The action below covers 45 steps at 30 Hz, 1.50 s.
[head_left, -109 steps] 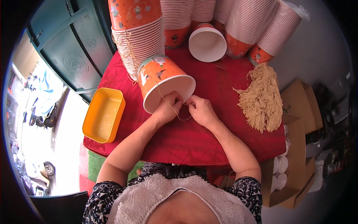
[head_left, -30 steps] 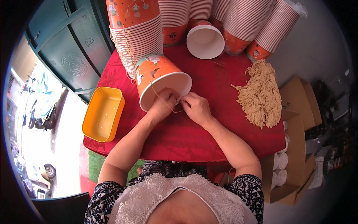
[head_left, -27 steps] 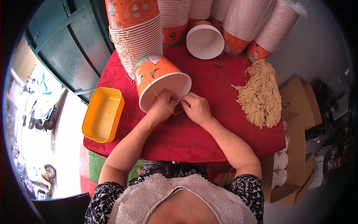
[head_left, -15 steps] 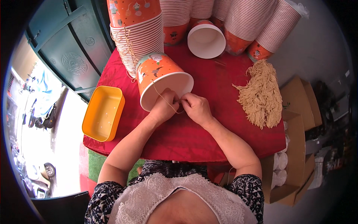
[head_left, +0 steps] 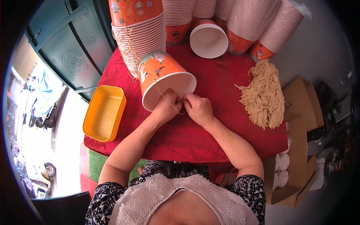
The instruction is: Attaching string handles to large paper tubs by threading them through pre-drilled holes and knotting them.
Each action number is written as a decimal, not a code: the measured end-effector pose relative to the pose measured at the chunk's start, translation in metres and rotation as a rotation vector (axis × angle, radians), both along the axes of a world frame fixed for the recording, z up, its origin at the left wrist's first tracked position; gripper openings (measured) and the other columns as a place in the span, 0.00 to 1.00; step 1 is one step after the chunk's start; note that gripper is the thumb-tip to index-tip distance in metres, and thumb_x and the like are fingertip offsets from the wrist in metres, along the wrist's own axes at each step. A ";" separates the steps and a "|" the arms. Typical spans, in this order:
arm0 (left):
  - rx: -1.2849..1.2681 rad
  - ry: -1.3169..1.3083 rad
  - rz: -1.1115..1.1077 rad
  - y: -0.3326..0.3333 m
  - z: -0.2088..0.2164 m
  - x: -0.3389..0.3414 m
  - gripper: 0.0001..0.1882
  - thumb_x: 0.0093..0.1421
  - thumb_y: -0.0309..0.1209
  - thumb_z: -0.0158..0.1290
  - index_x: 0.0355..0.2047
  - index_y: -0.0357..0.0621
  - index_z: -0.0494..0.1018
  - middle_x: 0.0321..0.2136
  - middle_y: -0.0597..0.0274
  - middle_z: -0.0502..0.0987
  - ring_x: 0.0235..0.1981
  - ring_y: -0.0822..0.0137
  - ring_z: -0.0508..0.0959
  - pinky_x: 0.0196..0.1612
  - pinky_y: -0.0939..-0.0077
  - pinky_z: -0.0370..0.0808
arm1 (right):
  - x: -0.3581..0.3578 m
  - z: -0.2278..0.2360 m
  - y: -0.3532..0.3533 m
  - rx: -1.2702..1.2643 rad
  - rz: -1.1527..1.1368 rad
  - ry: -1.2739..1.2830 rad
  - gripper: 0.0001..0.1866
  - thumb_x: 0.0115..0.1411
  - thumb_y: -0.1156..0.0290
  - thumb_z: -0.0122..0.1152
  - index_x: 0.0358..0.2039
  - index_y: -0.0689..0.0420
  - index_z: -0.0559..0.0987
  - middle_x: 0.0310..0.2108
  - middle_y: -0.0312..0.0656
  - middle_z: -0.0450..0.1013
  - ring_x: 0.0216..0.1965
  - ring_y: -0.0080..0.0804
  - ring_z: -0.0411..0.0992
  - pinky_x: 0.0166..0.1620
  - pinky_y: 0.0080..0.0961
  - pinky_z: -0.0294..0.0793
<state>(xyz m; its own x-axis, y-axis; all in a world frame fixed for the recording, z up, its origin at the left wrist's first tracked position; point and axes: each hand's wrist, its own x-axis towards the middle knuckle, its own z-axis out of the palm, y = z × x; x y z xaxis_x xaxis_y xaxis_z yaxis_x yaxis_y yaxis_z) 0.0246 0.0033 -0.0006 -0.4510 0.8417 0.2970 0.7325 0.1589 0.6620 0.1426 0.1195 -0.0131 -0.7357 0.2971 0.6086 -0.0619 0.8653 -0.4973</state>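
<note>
An orange paper bucket (head_left: pixel 165 71) with printed figures lies tipped on the red-covered table, its white mouth facing me. A thin tan string (head_left: pixel 159 91) comes from its side near the rim and loops down to my fingers. My left hand (head_left: pixel 167 106) is closed at the mouth, fingertips partly inside, pinching the string. Close beside it at the rim's lower right, my right hand (head_left: pixel 198 108) is also closed, thumb and forefinger pinched on the string. The exact spot between the fingertips is hidden.
A tall stack of buckets (head_left: pixel 138 41) with strings hanging stands behind left. More stacks (head_left: pixel 247 22) and a single white-mouthed bucket (head_left: pixel 209 39) are at the back. A tan string bundle (head_left: pixel 264 95) lies right, a yellow tub (head_left: pixel 104 114) left. Cardboard boxes (head_left: pixel 296 150) stand beyond the right edge.
</note>
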 end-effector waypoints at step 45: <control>0.037 -0.039 0.022 -0.003 -0.001 0.001 0.04 0.46 0.20 0.54 0.24 0.33 0.76 0.26 0.44 0.76 0.32 0.48 0.77 0.37 0.61 0.74 | -0.002 0.012 0.009 -0.291 0.018 -0.372 0.10 0.58 0.69 0.50 0.33 0.59 0.78 0.32 0.52 0.77 0.37 0.53 0.76 0.40 0.47 0.74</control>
<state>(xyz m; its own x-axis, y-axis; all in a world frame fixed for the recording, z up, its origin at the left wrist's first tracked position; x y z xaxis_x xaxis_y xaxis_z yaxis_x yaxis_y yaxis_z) 0.0255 -0.0002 -0.0012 -0.4810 0.8203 0.3095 0.7024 0.1493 0.6960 0.1406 0.1287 -0.0008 -0.8947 0.4013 0.1961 0.1523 0.6868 -0.7107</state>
